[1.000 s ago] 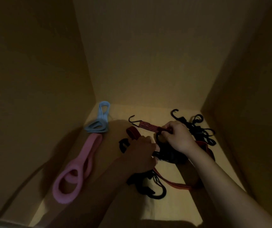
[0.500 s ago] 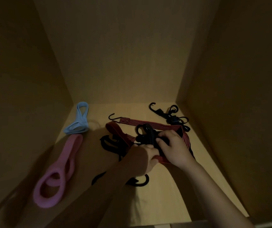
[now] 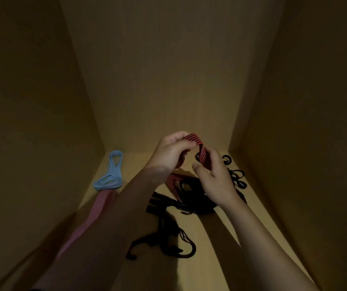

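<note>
Looking down into a dim, yellow-brown cupboard (image 3: 168,80). In the middle, held above the cupboard floor (image 3: 216,240): a red-and-black striped strap (image 3: 195,138), arched between two bare hands. Pinched at the top of the arch by the left hand (image 3: 171,151), fingertips pressed together on the band. Gripped on the other side by the right hand (image 3: 214,177), fingers curled round the stripes, thumb stuck out and touching nothing. Running down from under the left palm to a tangle of black hooks and cords (image 3: 189,200) on the floor directly below (too dark for matching hooks to straps). Off to the left, well apart from the hands, a pale blue loop band (image 3: 112,173). Just in front of it, a pink loop band (image 3: 103,204), partly hidden by the left forearm. Near the right wall, further black cords (image 3: 238,179).

Probably teasing the striped strap free of the tangle. Risk of dragging the whole black pile along, or knotting it tighter, by pulling higher with a hook caught below. Risk of elastic snapping back at the fingers if stretched and then let slip. Risk of snagging skin on a hook tip in such poor light.
</note>
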The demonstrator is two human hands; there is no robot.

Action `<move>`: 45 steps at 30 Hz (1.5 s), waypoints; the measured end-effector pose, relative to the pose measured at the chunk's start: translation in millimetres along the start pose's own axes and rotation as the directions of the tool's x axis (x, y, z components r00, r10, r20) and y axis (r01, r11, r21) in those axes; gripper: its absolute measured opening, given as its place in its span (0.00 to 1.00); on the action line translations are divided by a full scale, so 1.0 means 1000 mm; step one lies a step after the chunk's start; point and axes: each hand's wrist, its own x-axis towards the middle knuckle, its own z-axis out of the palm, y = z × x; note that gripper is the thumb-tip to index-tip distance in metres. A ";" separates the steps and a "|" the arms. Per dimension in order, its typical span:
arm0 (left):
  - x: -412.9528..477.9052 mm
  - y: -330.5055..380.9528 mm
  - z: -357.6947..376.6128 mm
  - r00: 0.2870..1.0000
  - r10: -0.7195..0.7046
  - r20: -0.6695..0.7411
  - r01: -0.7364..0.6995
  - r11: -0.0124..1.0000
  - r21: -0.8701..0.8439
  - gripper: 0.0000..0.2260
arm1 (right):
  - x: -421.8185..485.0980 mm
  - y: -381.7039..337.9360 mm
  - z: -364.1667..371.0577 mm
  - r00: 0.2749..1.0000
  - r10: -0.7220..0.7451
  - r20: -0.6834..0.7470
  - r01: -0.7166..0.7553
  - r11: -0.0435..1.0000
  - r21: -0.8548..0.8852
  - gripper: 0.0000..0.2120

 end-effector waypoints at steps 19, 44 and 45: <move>0.058 0.190 -0.001 0.891 0.434 -0.133 -0.421 0.900 0.114 0.06 | 0.105 -0.187 -0.051 0.976 -0.213 0.038 0.195 0.941 0.277 0.08; 0.063 0.204 0.008 0.916 0.313 -0.251 -0.376 0.887 -0.267 0.03 | 0.083 -0.160 -0.033 0.993 -0.116 0.009 0.106 0.928 0.358 0.03; 0.066 0.200 0.001 0.926 0.278 -0.255 -0.354 0.874 -0.332 0.03 | 0.083 -0.155 -0.035 0.996 -0.086 0.006 0.078 0.933 0.352 0.05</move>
